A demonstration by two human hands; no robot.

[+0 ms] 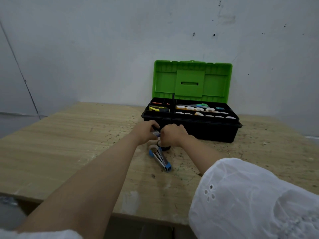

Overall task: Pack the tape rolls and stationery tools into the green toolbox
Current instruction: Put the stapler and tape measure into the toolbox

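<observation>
Tape rolls [153, 147] lie bunched on the surface [60, 144] right under the two hands, a beige one to the left with a black roll [166, 148] just beside it on the right. The left hand [146, 131] has its fingers curled round a small labelled item [156, 134], blue and white, which sticks out toward the other hand. The right hand [174, 133] is knuckles up with its fingers bent down over the rolls; whether it grips anything cannot be told. The hands nearly touch.

A blue and silver tool [160, 158] lies flat just nearer than the rolls, angled toward the near edge, its far end touching the beige roll.

Just beyond the hands stands the green toolbox [198, 131], at the far edge of the surface and right of centre, its black base facing the person. Its lid [191, 80] is open and upright against the wall [103, 49]. The top tray holds packed rolls [199, 109] in its long right compartment and a yellow tape measure [159, 109] in the left one.

A white sleeve [259, 195] covers the right upper arm at the near edge.
</observation>
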